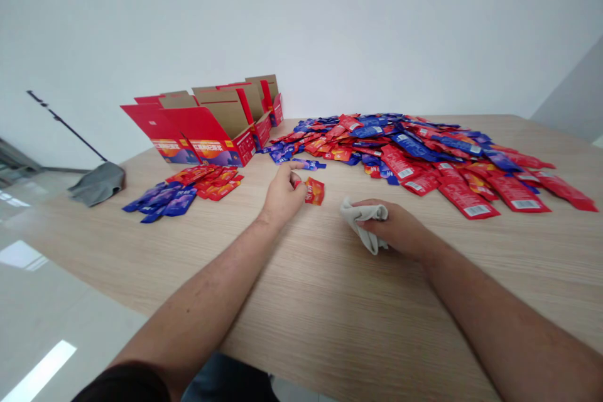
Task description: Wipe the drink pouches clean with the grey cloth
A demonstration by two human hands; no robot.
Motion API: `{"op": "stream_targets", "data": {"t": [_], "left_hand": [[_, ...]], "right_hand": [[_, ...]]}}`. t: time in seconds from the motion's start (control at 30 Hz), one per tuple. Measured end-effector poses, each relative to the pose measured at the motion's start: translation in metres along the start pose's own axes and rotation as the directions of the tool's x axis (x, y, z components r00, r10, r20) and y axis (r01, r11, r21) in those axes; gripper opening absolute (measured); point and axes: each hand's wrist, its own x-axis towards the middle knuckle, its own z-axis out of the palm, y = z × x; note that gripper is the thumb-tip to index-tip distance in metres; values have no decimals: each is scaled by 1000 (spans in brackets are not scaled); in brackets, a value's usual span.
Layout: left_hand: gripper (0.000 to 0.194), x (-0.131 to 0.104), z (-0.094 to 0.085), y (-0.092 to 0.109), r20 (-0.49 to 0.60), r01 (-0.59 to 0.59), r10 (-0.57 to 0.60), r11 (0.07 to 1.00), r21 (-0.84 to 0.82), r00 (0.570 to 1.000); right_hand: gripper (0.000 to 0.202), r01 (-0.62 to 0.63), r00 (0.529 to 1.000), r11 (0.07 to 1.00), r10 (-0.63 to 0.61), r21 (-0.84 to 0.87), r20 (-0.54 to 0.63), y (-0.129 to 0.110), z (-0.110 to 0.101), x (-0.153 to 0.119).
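Near the middle of the table, my left hand (284, 193) has its fingers curled around one end of a small red sachet (315, 191), whose other end sticks out to the right. The index finger reaches forward, close to a blue sachet (311, 164); whether it touches this sachet I cannot tell. To the right, my right hand (400, 226) is closed around a crumpled light grey cloth (370, 229), held low over the wood. Beyond both hands spreads a large heap of red and blue sachets (377, 132).
Several open red cartons (202, 129) stand at the back left. In front of them lie a cluster of red sachets (217, 182) and one of blue sachets (162, 200). A grey dustpan-like object with a long dark handle (98, 183) is beyond the table's left edge. A wall stands behind.
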Motion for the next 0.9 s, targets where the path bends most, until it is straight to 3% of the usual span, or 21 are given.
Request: {"op": "stream_targets", "data": {"t": [0.17, 0.37, 0.43, 0.57, 0.73, 0.9], "left_hand": [[43, -6, 14, -21, 26, 43, -37, 956, -290, 999], [43, -16, 11, -29, 144, 156, -100, 871, -465, 985], [44, -19, 13, -25, 184, 185, -104, 840, -510, 978], [40, -26, 19, -17, 214, 232, -134, 808, -541, 968], [39, -31, 24, -8, 238, 347, -254, 723, -598, 938], [41, -33, 25, 2, 242, 477, -441, 565, -673, 864]], "right_hand": [[35, -93, 973, 986, 60, 140, 223, -5, -12, -8], [32, -13, 997, 997, 7, 78, 74, -10, -15, -8], [32, -11, 991, 998, 2, 64, 130, -12, -12, -8], [33, -87, 956, 987, 44, 137, 289, -17, -2, -11], [24, -116, 959, 953, 34, 279, 282, -24, 21, -18], [41, -321, 934, 814, 189, 484, 302, -31, 47, -28]]}}
